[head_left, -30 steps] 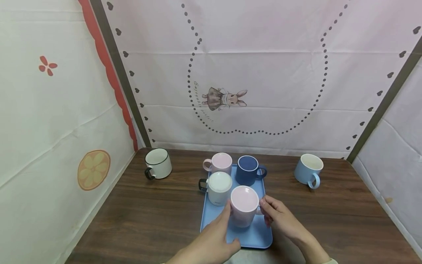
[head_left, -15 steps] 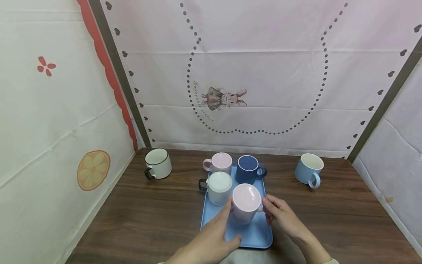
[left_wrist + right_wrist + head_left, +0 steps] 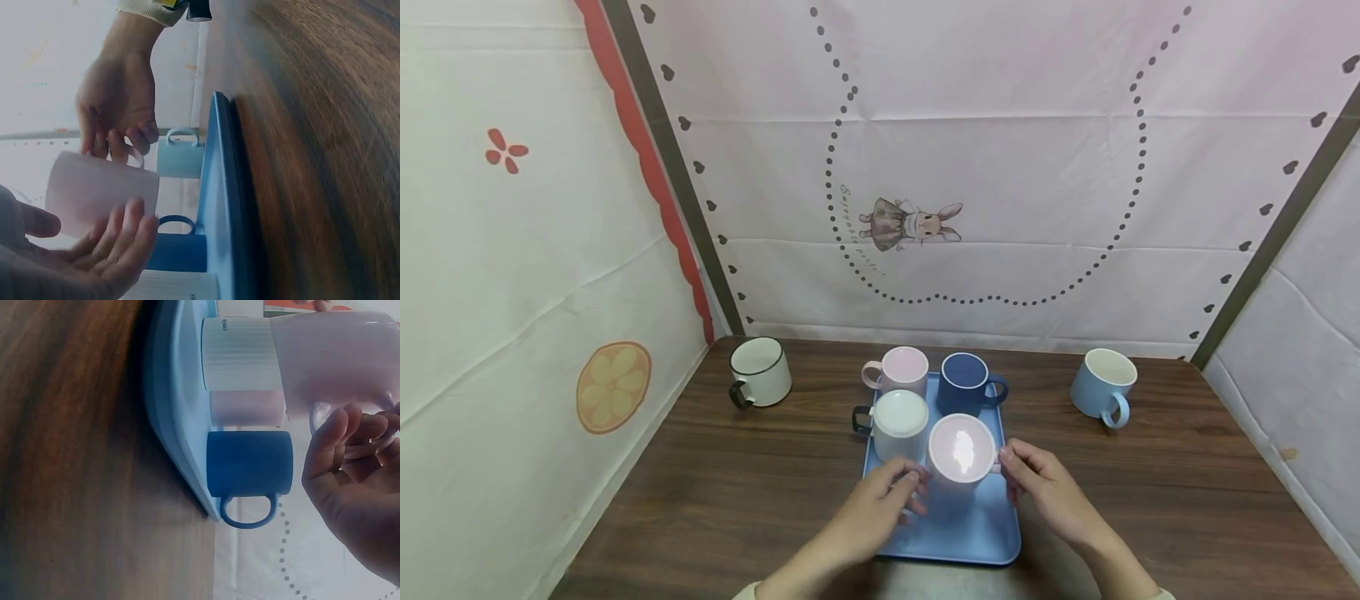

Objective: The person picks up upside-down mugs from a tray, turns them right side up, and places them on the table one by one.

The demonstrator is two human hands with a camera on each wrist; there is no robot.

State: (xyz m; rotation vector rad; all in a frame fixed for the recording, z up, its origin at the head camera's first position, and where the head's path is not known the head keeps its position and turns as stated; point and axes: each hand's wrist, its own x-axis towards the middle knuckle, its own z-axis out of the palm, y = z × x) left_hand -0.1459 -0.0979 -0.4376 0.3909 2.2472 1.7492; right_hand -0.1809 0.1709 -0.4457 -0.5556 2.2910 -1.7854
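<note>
Above the near half of the blue tray point(image 3: 958, 542), a pink mug point(image 3: 961, 454) hangs upright, its base clear of the tray. The right hand point(image 3: 1045, 492) pinches its handle between thumb and fingers, the forearm slanting in from the lower right. The left hand point(image 3: 872, 504) is relaxed and grips nothing, its fingers loosely bent beside the mug's other side; whether they touch it cannot be told. Low on the white mug point(image 3: 897, 425) runs a small dark word, too blurred to read. On the wall cloth point(image 3: 1000, 167), sideways script by a printed rabbit point(image 3: 910, 225) seems to begin "Enjoyable"; the rest is too small. A second pink mug point(image 3: 904, 367) and a navy mug point(image 3: 961, 387) stand at the tray's far end. On the worktop point(image 3: 722, 500), a black-rimmed mug point(image 3: 763, 375) stands well to the left, a light blue mug point(image 3: 1101, 387) to the right.
</note>
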